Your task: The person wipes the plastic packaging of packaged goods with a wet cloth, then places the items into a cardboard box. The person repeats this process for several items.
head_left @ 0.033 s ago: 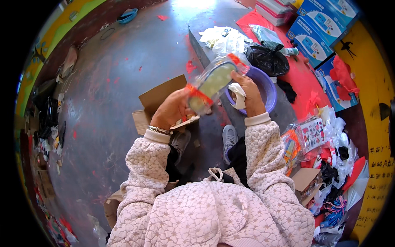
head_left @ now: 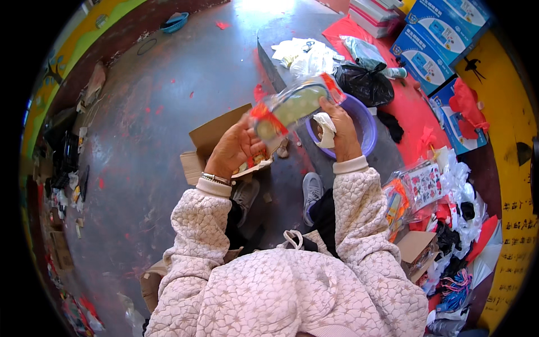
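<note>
While forearms (head_left: 197,222) extend, hands (head_left: 229,150) apart, packet (head_left: 296,108) between

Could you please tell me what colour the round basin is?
The basin is purple, shown best in the head view.

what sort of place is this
Likely a makeshift workroom or storeroom, though it can't be settled for certain: printed blue cartons stand stacked by a yellow wall, plastic bags lie heaped on the right, and an open cardboard box sits on the bare floor.
</note>
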Tool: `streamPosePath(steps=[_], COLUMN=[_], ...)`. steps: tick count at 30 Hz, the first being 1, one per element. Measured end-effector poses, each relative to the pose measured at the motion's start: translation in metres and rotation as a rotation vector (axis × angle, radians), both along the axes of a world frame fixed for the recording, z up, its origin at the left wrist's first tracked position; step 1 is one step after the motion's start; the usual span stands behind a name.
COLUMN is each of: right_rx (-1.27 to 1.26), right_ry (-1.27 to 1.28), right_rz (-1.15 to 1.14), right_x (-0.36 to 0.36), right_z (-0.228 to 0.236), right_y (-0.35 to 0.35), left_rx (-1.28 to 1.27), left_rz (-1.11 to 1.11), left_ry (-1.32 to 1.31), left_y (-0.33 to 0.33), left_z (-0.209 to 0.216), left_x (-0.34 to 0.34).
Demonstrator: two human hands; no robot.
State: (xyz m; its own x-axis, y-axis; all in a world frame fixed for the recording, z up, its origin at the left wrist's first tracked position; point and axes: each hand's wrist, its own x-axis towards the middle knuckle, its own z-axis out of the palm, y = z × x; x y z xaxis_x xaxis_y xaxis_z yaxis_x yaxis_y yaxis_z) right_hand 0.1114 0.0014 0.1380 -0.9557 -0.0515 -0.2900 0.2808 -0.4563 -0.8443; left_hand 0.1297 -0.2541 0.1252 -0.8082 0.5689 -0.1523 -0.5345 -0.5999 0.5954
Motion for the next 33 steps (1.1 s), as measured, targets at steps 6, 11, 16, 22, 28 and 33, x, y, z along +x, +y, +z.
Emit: streamPosePath(steps=[6, 11, 16, 22, 28, 33], right_rx=[-0.200, -0.075, 0.203, 1.158, 1.662, 0.621], right_ry=[-0.048, 0.025, 0.317, 0.999, 0.273, 0.168], right_rz=[-0.118, -0.158, -0.655, -0.225, -0.279, -0.099], right_x=[0.006, 0.019, 0.008, 0.022, -0.009, 0.000], right_z=[-0.011, -0.008, -0.012, 0.017, -0.001, 0.009], right_y=[-0.023, -0.040, 0.004, -0.069, 0.017, 0.043], left_rx=[0.263, 0.149, -0.032, -0.370, -0.249, -0.308], left_rz=[0.122, 0.322, 0.354, 0.043, 0.130, 0.074], left_ry=[-0.015, -0.050, -0.007, 0.193, 0.116, 0.120], left_y=[0.020, 0.025, 0.025, 0.027, 0.005, 0.000], left_z=[-0.018, -0.020, -0.009, -0.016, 0.004, 0.004], left_x=[0.007, 0.005, 0.009, 0.018, 0.020, 0.011])
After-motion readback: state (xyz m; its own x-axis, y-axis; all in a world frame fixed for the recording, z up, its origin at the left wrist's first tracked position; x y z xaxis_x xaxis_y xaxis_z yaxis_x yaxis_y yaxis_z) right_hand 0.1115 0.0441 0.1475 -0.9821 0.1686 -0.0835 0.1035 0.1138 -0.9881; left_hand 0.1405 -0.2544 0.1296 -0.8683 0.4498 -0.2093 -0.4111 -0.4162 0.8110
